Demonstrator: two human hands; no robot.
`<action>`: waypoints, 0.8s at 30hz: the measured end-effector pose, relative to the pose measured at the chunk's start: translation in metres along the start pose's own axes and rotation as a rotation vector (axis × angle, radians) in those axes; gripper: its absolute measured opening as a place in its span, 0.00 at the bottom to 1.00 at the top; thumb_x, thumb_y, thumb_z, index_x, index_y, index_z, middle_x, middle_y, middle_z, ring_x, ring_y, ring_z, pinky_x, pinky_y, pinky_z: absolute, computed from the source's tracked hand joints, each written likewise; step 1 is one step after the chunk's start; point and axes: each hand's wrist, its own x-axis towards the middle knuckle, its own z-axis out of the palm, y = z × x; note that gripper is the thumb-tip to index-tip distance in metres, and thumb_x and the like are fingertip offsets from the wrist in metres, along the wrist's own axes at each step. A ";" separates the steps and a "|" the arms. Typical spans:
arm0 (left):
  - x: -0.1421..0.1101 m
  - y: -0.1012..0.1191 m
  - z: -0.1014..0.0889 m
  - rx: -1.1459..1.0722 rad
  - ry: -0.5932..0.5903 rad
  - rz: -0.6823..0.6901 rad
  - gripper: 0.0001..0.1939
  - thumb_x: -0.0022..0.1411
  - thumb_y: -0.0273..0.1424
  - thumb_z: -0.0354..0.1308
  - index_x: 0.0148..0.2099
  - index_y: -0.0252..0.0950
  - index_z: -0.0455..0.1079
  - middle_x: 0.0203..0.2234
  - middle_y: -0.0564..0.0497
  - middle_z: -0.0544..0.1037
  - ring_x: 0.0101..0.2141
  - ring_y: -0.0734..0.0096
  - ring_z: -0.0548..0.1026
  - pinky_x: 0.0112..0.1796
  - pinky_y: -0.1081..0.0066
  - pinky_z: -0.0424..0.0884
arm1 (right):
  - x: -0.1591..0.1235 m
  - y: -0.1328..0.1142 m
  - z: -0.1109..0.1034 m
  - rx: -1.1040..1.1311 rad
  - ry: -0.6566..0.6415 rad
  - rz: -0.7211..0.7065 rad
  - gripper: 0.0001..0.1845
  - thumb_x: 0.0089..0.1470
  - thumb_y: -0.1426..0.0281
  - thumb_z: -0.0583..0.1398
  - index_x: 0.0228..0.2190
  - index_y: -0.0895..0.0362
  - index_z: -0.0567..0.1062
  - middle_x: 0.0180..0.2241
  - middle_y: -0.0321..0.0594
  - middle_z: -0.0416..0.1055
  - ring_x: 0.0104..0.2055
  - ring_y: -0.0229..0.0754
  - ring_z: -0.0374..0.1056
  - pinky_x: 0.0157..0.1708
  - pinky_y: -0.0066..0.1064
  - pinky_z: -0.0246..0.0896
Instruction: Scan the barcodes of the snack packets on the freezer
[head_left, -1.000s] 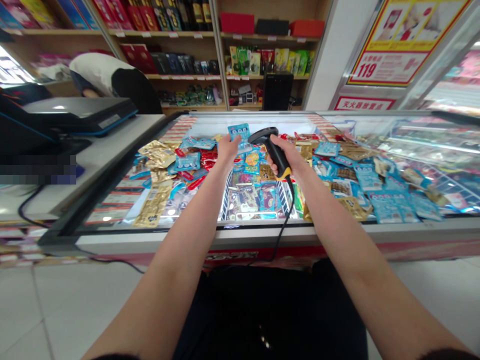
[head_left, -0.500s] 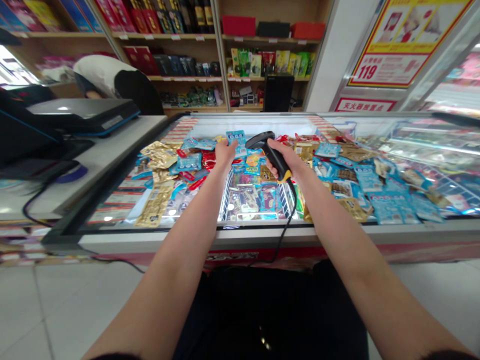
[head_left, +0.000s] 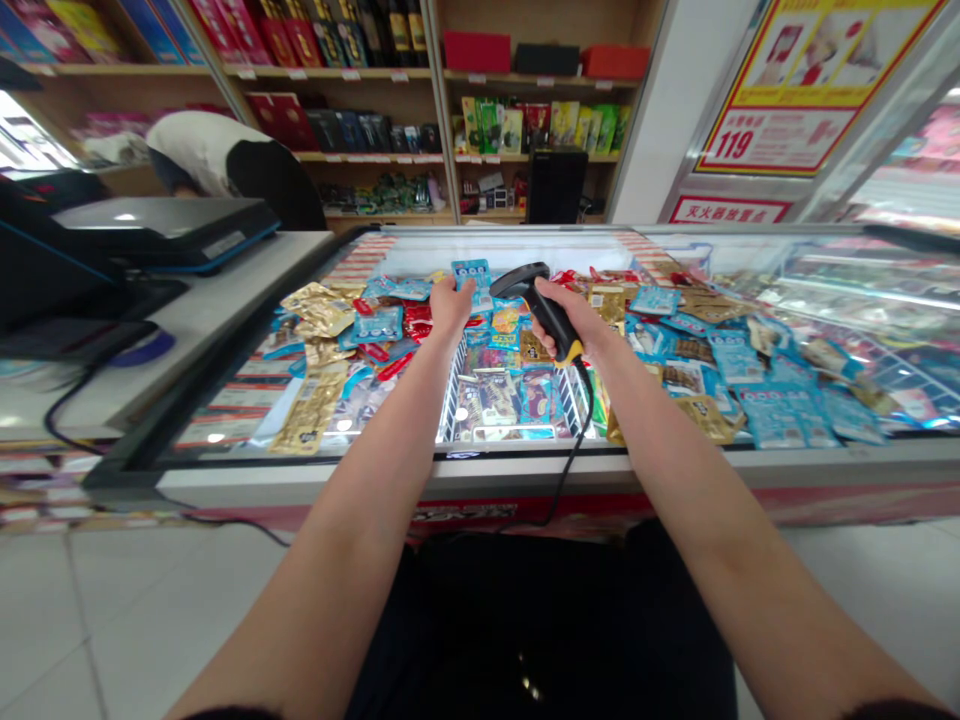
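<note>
My left hand pinches a small light-blue snack packet at its lower edge, above the glass-topped freezer. Just to the right, my right hand is wrapped around the handle of a black and yellow barcode scanner. The scanner's head points left toward the packet, a small gap away. From its grip a black cable hangs over the freezer's front edge. Gold packets, red packets and more blue packets lie in piles on the glass on both sides.
Under the glass, a white wire basket holds packaged goods. At the left, a counter carries a flat black scale. Behind it a person bends over. Shelves of boxes and bottles line the back wall.
</note>
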 end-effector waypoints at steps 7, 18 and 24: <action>0.006 0.021 -0.025 0.145 0.178 0.146 0.13 0.57 0.29 0.60 0.46 0.37 0.72 0.41 0.45 0.80 0.48 0.58 0.75 0.52 0.66 0.68 | -0.001 -0.008 0.000 0.062 0.131 -0.046 0.31 0.61 0.42 0.56 0.47 0.56 0.74 0.17 0.34 0.67 0.13 0.36 0.61 0.10 0.25 0.57; 0.000 0.018 -0.067 0.531 0.342 0.035 0.28 0.54 0.32 0.63 0.58 0.38 0.70 0.64 0.33 0.65 0.67 0.32 0.53 0.64 0.34 0.38 | -0.005 -0.019 -0.010 0.104 0.219 -0.109 0.32 0.59 0.41 0.56 0.47 0.56 0.74 0.17 0.34 0.68 0.15 0.38 0.65 0.11 0.25 0.57; -0.011 0.029 -0.039 0.528 0.174 0.170 0.23 0.55 0.32 0.63 0.55 0.40 0.72 0.64 0.37 0.65 0.68 0.36 0.52 0.65 0.38 0.41 | -0.010 -0.022 -0.008 0.101 0.245 -0.108 0.32 0.59 0.41 0.55 0.47 0.55 0.74 0.18 0.35 0.69 0.16 0.40 0.68 0.12 0.27 0.59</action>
